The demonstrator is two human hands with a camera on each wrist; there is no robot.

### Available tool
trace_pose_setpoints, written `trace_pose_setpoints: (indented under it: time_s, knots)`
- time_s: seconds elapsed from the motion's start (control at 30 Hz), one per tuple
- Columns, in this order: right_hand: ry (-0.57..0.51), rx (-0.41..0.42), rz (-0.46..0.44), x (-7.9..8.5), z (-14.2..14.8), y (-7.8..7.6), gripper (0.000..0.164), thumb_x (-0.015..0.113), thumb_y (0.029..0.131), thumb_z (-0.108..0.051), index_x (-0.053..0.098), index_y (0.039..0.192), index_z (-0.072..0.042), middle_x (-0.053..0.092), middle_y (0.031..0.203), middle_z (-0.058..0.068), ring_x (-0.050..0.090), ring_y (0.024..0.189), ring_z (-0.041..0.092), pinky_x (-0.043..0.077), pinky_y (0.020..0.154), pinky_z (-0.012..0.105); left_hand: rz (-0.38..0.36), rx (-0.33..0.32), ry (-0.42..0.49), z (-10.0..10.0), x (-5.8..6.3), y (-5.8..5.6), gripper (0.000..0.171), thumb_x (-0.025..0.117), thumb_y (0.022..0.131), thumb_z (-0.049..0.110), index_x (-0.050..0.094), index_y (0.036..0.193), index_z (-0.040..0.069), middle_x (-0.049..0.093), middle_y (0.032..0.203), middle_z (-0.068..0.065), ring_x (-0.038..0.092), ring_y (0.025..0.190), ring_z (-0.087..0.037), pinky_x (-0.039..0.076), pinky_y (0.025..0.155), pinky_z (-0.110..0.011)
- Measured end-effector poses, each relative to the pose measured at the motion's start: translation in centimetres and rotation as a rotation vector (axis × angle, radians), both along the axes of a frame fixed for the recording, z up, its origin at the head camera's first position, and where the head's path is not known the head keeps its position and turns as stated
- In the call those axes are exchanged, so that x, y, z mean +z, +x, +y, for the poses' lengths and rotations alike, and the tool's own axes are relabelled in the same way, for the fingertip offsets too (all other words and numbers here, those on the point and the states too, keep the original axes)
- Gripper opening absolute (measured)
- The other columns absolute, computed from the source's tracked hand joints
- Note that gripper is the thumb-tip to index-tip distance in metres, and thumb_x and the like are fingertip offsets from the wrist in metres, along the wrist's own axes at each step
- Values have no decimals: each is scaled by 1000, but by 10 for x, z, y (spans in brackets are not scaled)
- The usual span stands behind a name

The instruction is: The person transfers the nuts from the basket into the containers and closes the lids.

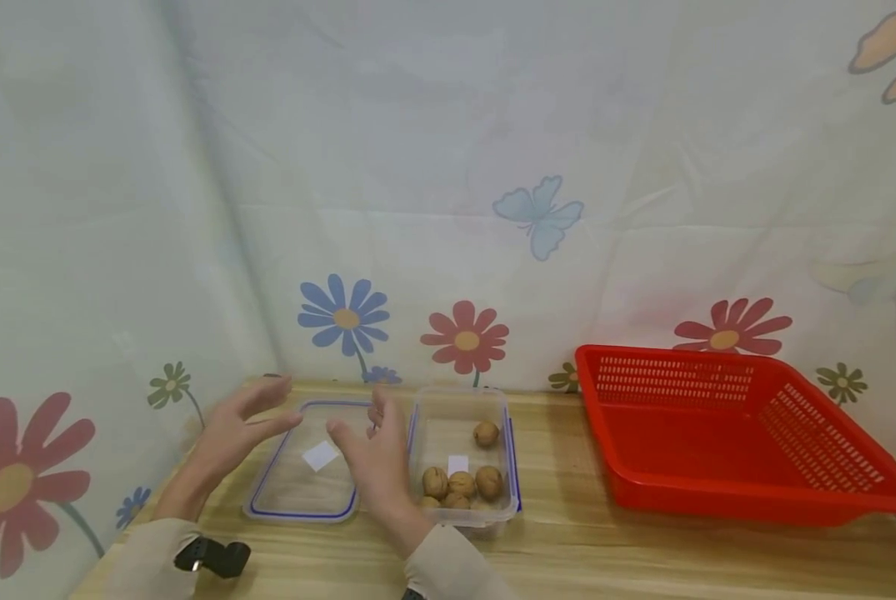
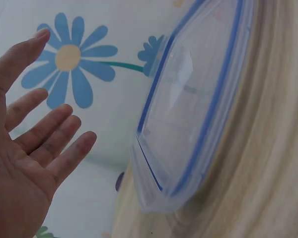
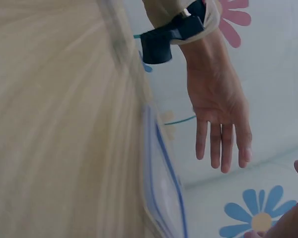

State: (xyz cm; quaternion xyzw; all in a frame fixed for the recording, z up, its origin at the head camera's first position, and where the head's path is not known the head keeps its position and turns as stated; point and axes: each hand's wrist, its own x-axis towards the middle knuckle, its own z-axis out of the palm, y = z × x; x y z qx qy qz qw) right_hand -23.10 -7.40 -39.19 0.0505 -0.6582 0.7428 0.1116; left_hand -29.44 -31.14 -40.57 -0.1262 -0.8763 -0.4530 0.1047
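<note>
Your left hand (image 1: 230, 433) and right hand (image 1: 376, 462) hover spread above the clear lid (image 1: 301, 487), holding nothing, beside the walnut container (image 1: 508, 462).

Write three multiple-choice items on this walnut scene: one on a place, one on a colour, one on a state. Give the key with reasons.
1. Where does the lid lie?
A. Flat on the table, left of the walnut container
B. Inside the basket
C. Clipped on the container

2. What colour is the basket?
A. Blue
B. Red
C. Green

3. How is the left hand?
A. Fist around a walnut
B. Pinching the lid
C. Open, fingers straight, holding nothing

Key:
1 A: the lid rests on the table beside the container, which stands uncovered.
2 B: the head view shows red mesh walls.
3 C: the left wrist view shows spread fingers off the lid.
</note>
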Motion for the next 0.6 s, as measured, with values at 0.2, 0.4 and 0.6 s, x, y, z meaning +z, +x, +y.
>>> trace_pose_setpoints:
  time_s: [0.2, 0.4, 0.6]
  knots:
    - [76, -51, -72, -15, -11, 1, 79, 85, 89, -28, 47, 154, -1, 47, 153, 20, 44, 144, 44, 42, 117, 59, -28, -24, 0, -11, -10, -3, 74, 80, 97, 37, 50, 157, 5, 55, 154, -22, 51, 140, -45, 45, 112, -60]
    - [131, -71, -143, -29, -16, 1, 81, 87, 87, -23, 48, 155, -3, 46, 154, 24, 43, 143, 47, 37, 119, 62, -128, -60, 4, -19, -21, -5, 75, 77, 99, 37, 47, 158, 2, 50, 156, -25, 48, 141, -49, 44, 113, -63]
    - [166, -74, -190, -40, -21, -1, 81, 88, 86, -20, 47, 154, -2, 47, 153, 26, 42, 144, 48, 35, 120, 63, -212, -21, -45, -25, -25, -3, 79, 78, 98, 43, 47, 159, 5, 47, 159, -23, 52, 138, -48, 45, 112, -64]
